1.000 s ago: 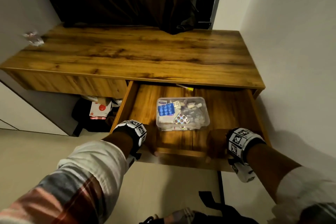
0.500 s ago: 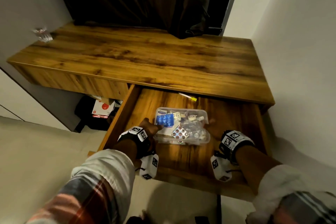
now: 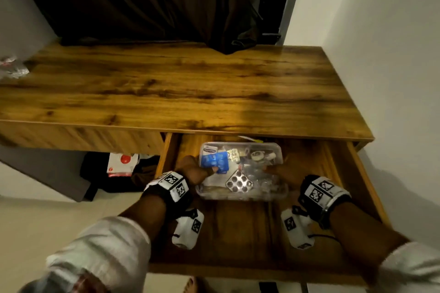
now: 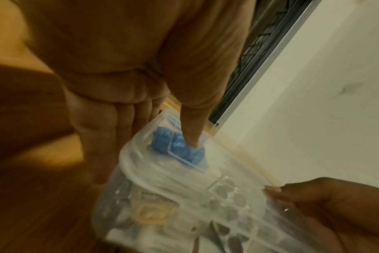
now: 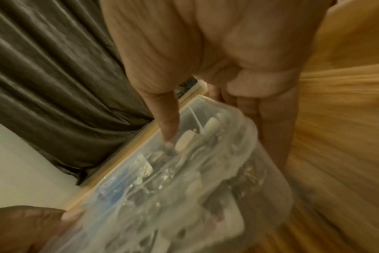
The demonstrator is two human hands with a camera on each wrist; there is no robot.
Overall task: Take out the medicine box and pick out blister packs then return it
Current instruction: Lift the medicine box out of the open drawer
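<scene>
Med box (image 3: 241, 171) in open drawer (image 3: 357, 173) below desk top (image 3: 181, 88), betw. left hand (image 3: 194, 170) & right hand (image 3: 285, 173).

Clear plastic box (image 3: 241, 191), lid on, sits flat in open drawer (image 3: 240, 233), near its back. Inside: blue blister pack (image 3: 215, 162) at left, silver round-pill pack (image 3: 238, 184) front-centre, misc meds, blurred.

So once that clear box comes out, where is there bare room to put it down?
The desktop is bare wood from the curtain to its front edge; only a crinkled wrapper sits far left. The drawer is crowded by the medicine box and both hands.
</scene>
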